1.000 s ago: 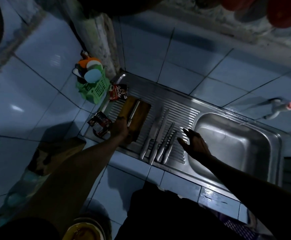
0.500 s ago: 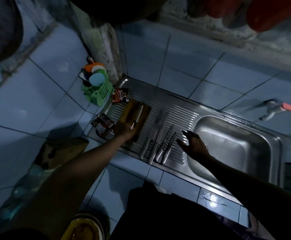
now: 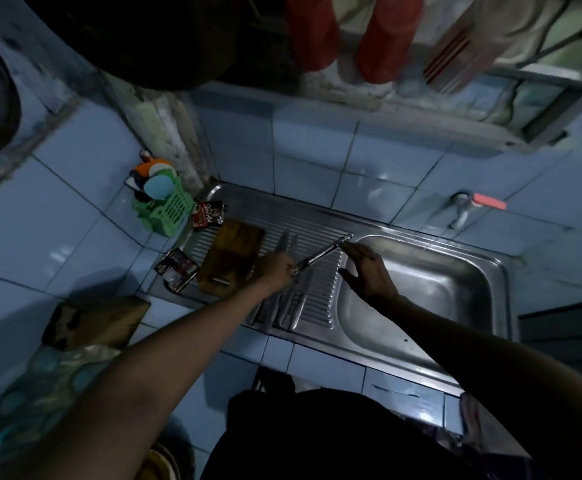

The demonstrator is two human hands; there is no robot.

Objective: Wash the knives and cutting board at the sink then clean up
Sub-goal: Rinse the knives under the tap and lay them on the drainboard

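My left hand [image 3: 277, 268] grips one end of a long metal knife [image 3: 324, 252] and holds it above the ribbed drainboard [image 3: 320, 292], its other end pointing toward the basin. My right hand [image 3: 369, 271] hovers open right beside that far end, over the basin's left edge. The wooden cutting board [image 3: 232, 254] lies at the left of the drainboard. Several more steel knives [image 3: 291, 306] lie side by side on the ribs, partly hidden under my left forearm. The steel sink basin [image 3: 438, 296] sits to the right.
A green basket [image 3: 168, 209] with sponges stands at the back left corner. Two dark sachets [image 3: 209, 213] [image 3: 178, 270] lie near the board. A wall tap with a red handle [image 3: 473, 206] juts out above the basin. Red and striped items hang overhead.
My left hand took the knife off the cutting board and carried it right, above the other knives. My right hand rose from the drainboard toward it. The camera tilted up.
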